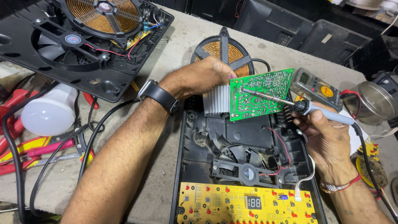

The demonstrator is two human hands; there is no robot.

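Left hand (199, 76) fingers grasp green rectangular circuit board (261, 94), upright; right hand (325, 135) fingers clenched on grey-handled soldering iron (290, 102), tip touching board.

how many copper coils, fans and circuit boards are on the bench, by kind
copper coils: 2
fans: 2
circuit boards: 2, green circuit board held up in the left hand, yellow circuit board
total: 6
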